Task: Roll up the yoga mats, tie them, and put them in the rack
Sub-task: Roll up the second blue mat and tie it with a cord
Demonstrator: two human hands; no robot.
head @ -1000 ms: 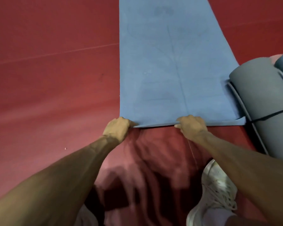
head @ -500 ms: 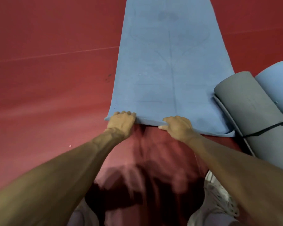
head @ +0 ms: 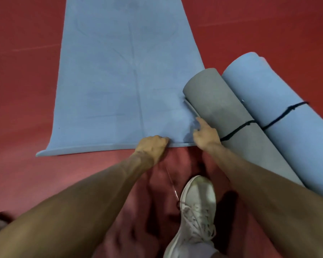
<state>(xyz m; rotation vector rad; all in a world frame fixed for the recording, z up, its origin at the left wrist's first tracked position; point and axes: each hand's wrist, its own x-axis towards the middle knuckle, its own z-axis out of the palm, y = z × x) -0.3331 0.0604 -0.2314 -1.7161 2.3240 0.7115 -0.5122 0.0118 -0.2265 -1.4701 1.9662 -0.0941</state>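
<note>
My left hand (head: pixel 153 146) grips the near edge of the flat blue mat (head: pixel 119 81). My right hand (head: pixel 205 135) sits at its corner, forefinger against the grey rolled mat (head: pixel 222 101); grip unclear

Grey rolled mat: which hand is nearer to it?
Right. The right hand is beside the grey rolled mat, a finger at its side. The left hand grips the edge of the flat blue mat, farther left.

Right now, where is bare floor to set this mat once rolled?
Open red floor left of the flat blue mat and beyond the rolls, top right. Crowded right side: grey roll and blue roll side by side against the mat.
</note>
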